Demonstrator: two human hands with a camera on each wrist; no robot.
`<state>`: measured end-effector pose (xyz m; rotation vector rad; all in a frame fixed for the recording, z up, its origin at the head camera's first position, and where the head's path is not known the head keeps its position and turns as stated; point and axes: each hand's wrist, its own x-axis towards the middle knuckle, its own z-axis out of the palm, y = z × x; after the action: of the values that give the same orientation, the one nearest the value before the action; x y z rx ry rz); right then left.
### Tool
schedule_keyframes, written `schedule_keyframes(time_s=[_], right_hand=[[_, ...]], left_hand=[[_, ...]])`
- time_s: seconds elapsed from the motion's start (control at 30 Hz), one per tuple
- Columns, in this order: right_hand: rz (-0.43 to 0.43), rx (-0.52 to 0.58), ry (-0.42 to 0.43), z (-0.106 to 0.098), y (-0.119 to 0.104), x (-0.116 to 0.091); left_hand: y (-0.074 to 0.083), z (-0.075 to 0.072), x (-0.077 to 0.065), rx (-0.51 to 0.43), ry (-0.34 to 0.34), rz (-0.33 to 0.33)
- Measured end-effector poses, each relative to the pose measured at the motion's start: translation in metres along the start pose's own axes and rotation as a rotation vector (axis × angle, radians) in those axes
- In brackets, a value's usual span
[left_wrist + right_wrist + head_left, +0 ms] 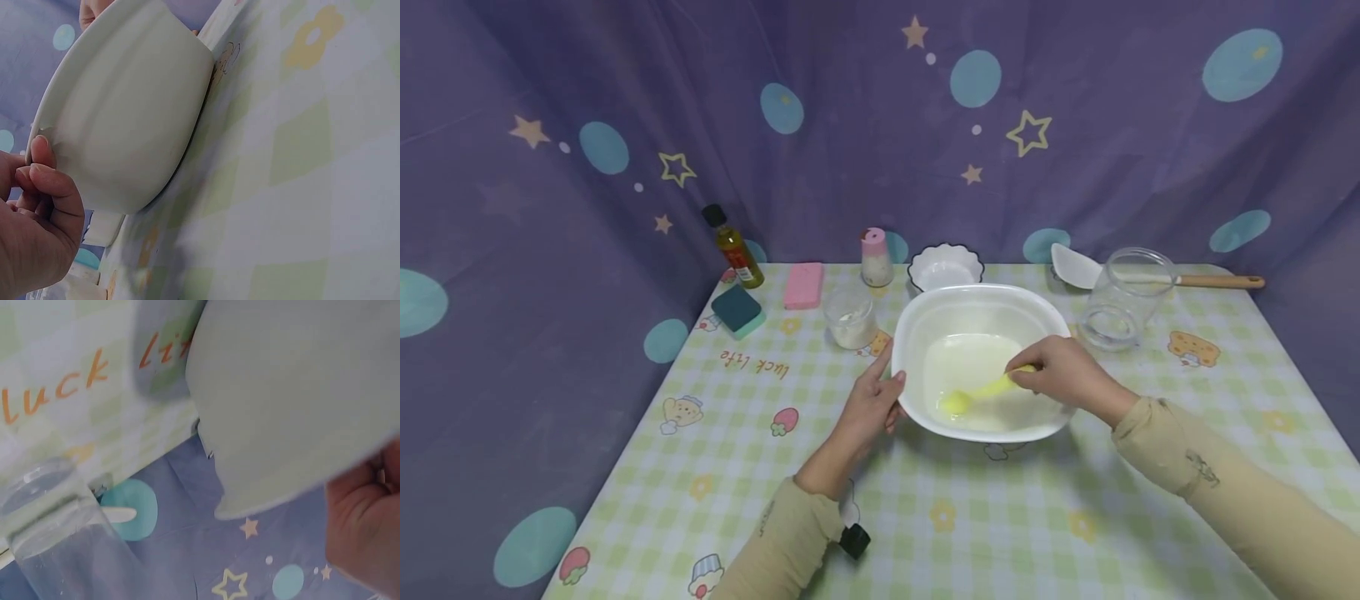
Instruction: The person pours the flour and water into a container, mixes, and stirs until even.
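Observation:
A white basin [981, 312] stands in the middle of the table with a pale, whitish liquid [973, 358] in its bottom. My left hand [868, 404] pinches the basin's left rim; in the left wrist view, the left hand [40, 231] has its fingertips curled at that rim. Over the right side, my right hand [1063, 375] grips the handle of a yellow spoon [996, 387]. The spoon's bowl dips into the liquid. In the right wrist view, the basin wall [294, 406] hides the spoon, and the right hand [362, 519] shows only in part.
Behind the basin are a scalloped white bowl [946, 265] and a pink-topped shaker [876, 258]. Left of it stand a jar of white powder [852, 321], a pink block [804, 285], a sponge [737, 312] and an oil bottle [735, 250]. At right are a clear jar [1123, 304] and a spatula [1217, 282].

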<state>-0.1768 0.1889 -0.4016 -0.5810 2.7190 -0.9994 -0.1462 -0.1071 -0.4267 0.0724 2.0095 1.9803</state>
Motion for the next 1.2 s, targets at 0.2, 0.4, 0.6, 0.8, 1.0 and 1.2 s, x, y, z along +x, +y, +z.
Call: schedule_keyframes(time_s=[0.2, 0.4, 0.6, 0.8, 1.0, 1.2], right_hand=[[-0.032, -0.018, 0.088, 0.01, -0.001, 0.006], [-0.04, -0.05, 0.155, 0.014, 0.0, 0.015], [-0.014, -0.121, 0.22, 0.007, 0.003, 0.018], [0.02, -0.167, 0.257, -0.007, 0.009, 0.016], [0.046, -0.185, 0.263, -0.02, 0.016, 0.007], [0.071, -0.192, 0.234, -0.035, 0.018, -0.003]], left_hand=[[0.001, 0.0, 0.0, 0.006, -0.004, -0.005], [0.0, 0.0, 0.0, -0.011, -0.003, -0.009], [-0.001, 0.0, 0.0, -0.026, -0.009, 0.0], [-0.001, 0.0, 0.0, -0.028, -0.008, 0.004], [-0.001, 0.0, 0.0, -0.024, -0.008, -0.001], [-0.001, 0.0, 0.0, -0.025, -0.008, -0.001]])
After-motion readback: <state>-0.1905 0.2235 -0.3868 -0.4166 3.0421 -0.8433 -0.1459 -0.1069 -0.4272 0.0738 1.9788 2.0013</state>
